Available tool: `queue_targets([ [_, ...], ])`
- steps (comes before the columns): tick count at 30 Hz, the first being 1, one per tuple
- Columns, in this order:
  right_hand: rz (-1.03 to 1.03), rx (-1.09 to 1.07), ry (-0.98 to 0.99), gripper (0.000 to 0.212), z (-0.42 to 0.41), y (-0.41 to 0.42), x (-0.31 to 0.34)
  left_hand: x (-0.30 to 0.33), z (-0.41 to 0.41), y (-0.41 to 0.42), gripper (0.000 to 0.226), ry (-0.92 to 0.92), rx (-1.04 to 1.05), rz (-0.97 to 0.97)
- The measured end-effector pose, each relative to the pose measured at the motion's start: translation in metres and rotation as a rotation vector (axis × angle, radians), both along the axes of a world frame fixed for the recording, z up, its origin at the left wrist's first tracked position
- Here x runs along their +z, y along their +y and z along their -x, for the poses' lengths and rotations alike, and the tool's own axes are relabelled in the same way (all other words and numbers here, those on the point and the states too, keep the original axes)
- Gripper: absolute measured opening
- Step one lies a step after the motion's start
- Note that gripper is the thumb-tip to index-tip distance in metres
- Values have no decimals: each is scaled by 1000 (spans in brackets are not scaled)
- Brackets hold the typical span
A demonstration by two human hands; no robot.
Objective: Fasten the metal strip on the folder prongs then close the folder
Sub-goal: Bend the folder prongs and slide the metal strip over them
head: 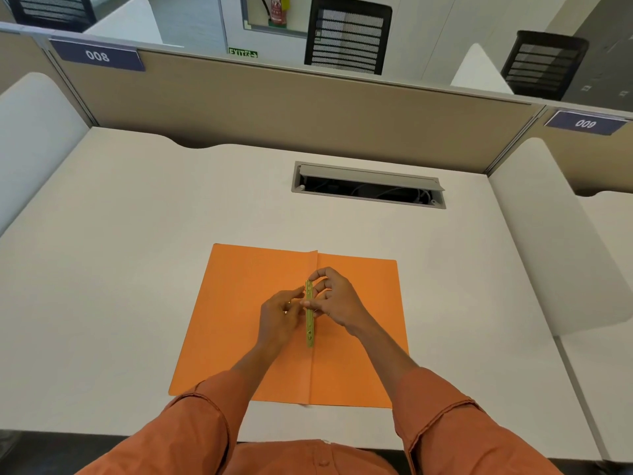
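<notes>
— Brass-coloured metal strip (310, 315) first: where do we have it?

— Over the spine crease of the open orange folder (239, 323), which lies flat on the white desk (137, 234). We hold the strip lengthwise along the crease, turned up on its edge, not yet lying flat.

— And our fingers?

— Our right hand (337, 303) is pinched on the strip, thumb and forefinger closed near its far end, with another finger against its middle. Our left hand (282, 315) is at its left side with the fingertips drawn together at the strip; whether they grip it or only steady it, we cannot tell.

— How will it handle?

— We judge it thin, light and stiff along its length, with smooth faces that could slip from a loose pinch. Its edges may be sharp, so we should hold it by the flat faces near each end, close to the holes, where we can guide it down.

— The prongs?

— Hidden behind the strip and our fingers; we cannot see whether any is through a hole yet.

— So the folder stays open for now?

— Yes. Fastening looks unfinished, and the card covers are soft and will fold over easily once the strip sits flat.
</notes>
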State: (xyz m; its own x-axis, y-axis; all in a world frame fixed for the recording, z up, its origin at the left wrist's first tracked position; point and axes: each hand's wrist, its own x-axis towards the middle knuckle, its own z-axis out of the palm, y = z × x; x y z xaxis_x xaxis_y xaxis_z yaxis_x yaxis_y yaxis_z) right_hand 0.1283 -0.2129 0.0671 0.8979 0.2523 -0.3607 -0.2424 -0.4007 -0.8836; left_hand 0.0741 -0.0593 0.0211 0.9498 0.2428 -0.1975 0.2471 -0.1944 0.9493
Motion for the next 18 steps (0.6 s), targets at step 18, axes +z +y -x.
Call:
queue_targets([
  [18, 9, -11, -12, 48, -4, 3, -2, 0, -8, -4, 23, -24, -28, -64],
])
